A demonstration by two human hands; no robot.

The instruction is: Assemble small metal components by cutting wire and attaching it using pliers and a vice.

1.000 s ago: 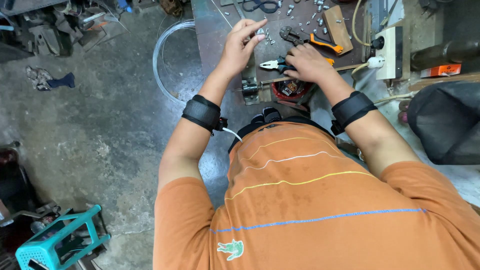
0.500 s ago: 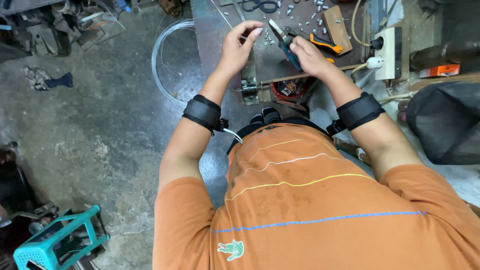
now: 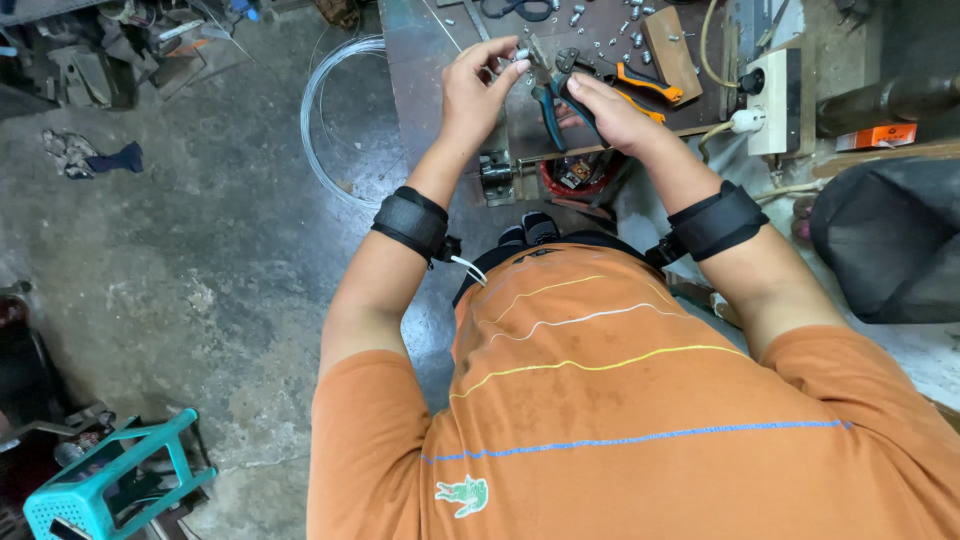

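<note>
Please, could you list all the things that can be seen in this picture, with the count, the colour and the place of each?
pliers: one, dark teal handles, in the right hand over the bench
small metal part: one, silvery, pinched in the left hand's fingertips at the pliers' nose
orange-handled tool: one, orange and black, lying on the bench past the right hand
bolts: several, silvery, scattered on the bench top
wooden block: one, brown, on the bench
power socket box: one, white, right side of the bench
wire coil: one, grey, on the floor left of the bench
plastic stool: one, turquoise, bottom left
left hand: one, black forearm band
right hand: one, black forearm band
</note>
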